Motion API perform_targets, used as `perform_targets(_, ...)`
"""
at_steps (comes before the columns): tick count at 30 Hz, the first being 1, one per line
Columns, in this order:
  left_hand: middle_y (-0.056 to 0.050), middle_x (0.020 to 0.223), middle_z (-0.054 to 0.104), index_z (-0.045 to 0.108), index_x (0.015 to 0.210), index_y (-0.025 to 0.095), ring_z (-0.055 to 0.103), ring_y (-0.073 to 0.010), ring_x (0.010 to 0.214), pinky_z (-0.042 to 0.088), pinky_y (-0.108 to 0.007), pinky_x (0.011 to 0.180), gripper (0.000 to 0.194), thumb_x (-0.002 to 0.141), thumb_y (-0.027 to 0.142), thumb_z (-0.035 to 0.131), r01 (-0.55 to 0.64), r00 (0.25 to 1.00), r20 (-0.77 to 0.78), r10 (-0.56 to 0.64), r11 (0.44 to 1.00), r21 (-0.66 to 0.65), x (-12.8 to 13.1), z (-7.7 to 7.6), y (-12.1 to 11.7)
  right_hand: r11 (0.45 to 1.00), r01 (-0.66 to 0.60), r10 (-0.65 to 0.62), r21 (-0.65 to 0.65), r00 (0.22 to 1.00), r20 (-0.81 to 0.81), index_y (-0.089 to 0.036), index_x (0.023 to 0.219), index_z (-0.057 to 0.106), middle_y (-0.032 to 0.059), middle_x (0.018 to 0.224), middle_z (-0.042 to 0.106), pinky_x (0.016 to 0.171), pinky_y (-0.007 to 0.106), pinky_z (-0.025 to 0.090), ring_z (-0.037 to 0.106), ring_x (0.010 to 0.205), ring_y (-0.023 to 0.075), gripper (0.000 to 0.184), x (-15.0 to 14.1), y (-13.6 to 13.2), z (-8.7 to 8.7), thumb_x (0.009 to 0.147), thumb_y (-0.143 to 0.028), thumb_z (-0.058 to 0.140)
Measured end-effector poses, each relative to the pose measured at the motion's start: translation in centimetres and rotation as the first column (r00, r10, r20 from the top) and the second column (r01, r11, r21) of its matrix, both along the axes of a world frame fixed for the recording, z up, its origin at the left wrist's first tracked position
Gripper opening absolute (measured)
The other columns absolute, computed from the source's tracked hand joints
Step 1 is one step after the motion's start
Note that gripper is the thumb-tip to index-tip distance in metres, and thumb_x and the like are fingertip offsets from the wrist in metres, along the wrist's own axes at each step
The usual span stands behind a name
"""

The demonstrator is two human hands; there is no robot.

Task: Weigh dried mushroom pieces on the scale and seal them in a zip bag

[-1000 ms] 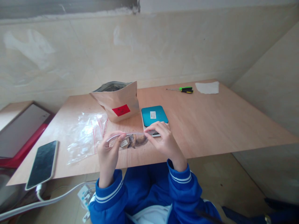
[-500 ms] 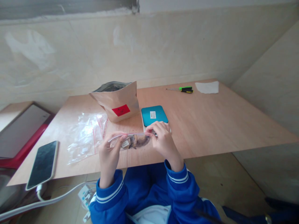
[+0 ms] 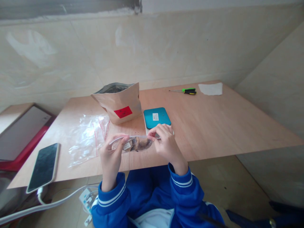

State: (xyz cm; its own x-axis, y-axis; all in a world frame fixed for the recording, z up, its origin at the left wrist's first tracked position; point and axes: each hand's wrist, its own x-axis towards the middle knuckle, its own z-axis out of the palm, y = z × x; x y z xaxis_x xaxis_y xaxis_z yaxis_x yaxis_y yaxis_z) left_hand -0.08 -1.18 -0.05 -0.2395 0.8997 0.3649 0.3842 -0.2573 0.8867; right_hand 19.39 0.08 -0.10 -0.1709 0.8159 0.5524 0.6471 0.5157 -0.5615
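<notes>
My left hand (image 3: 110, 155) and my right hand (image 3: 165, 142) hold a small clear zip bag (image 3: 136, 142) between them, just above the near edge of the wooden table (image 3: 213, 123). Brown lumpy pieces and a small white label show inside the bag. Both hands pinch the bag's top strip, the left at its left end, the right at its right end. Right behind my right hand lies a teal-topped scale (image 3: 156, 117). An open brown paper pouch with a red label (image 3: 120, 103) stands behind the bag.
A heap of empty clear zip bags (image 3: 86, 139) lies left of my hands. A phone (image 3: 43, 167) on a charging cable rests at the table's left edge. A green-handled screwdriver (image 3: 186, 91) and a white paper (image 3: 211, 88) lie at the far right. A red-framed board (image 3: 21, 133) sits off to the left.
My right hand has slid a little leftward along the bag's top strip, and the bag hangs slightly closer to me. My left hand has hardly moved.
</notes>
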Motion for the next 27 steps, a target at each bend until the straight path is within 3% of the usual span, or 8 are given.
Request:
perform_targets(2, -0.002, 0.081, 0.073, 0.073, 0.080, 0.021, 0.068, -0.0168, 0.079, 0.054, -0.027, 0.069, 0.015, 0.082, 0.036, 0.071, -0.001, 1.000, 0.001, 0.001, 1.000, 0.000, -0.05, -0.04, 0.02, 0.999, -0.022, 0.022, -0.030, 1.000, -0.007, -0.022, 0.092, 0.056, 0.0026, 0.086, 0.063, 0.086, 0.038, 0.035, 0.056, 0.086, 0.0215, 0.007, -0.08, -0.20, 0.37, 0.091, -0.016, 0.058)
perform_targets(4, -0.001, 0.081, 0.073, 0.073, 0.080, 0.021, 0.068, -0.0165, 0.079, 0.054, -0.026, 0.070, 0.014, 0.082, 0.035, 0.071, 0.007, 1.000, 0.007, -0.007, 1.000, 0.003, -0.04, -0.03, 0.01, 0.998, -0.034, 0.033, -0.046, 0.999, -0.011, -0.021, 0.099, 0.056, 0.0038, 0.093, 0.065, 0.089, 0.039, 0.034, 0.056, 0.093, 0.0224, 0.012, -0.30, -0.36, 0.61, 0.088, -0.016, 0.060)
perform_targets(8, -0.002, 0.080, 0.073, 0.073, 0.079, 0.021, 0.068, -0.0170, 0.078, 0.054, -0.027, 0.070, 0.014, 0.081, 0.034, 0.071, 0.021, 1.000, 0.009, -0.021, 1.000, -0.004, 0.13, 0.05, -0.01, 0.998, -0.044, 0.043, -0.044, 0.999, -0.006, -0.022, 0.088, 0.056, 0.0035, 0.093, 0.065, 0.089, 0.038, 0.034, 0.056, 0.093, 0.0223, 0.006, -0.74, -0.45, 0.65, 0.089, -0.017, 0.059)
perform_targets(20, -0.002, 0.081, 0.072, 0.074, 0.080, 0.022, 0.067, -0.0176, 0.082, 0.054, -0.028, 0.071, 0.012, 0.083, 0.033, 0.069, 0.059, 0.997, -0.053, -0.059, 0.998, -0.002, 0.37, 0.15, -0.15, 1.000, -0.008, 0.010, 0.029, 0.999, -0.049, -0.022, 0.075, 0.057, -0.0006, 0.078, 0.067, 0.085, 0.038, 0.034, 0.057, 0.081, 0.0201, 0.019, -0.47, -0.23, 0.51, 0.084, -0.006, 0.058)
perform_targets(27, -0.002, 0.083, 0.072, 0.073, 0.082, 0.023, 0.066, -0.0170, 0.082, 0.053, -0.028, 0.071, 0.013, 0.085, 0.034, 0.069, 0.055, 0.997, -0.048, -0.055, 0.998, -0.001, 0.50, -0.01, -0.10, 1.000, 0.001, -0.002, -0.028, 0.999, -0.036, -0.022, 0.082, 0.057, 0.0009, 0.083, 0.066, 0.085, 0.038, 0.033, 0.057, 0.083, 0.0210, 0.009, -0.46, -0.42, 0.76, 0.087, -0.015, 0.060)
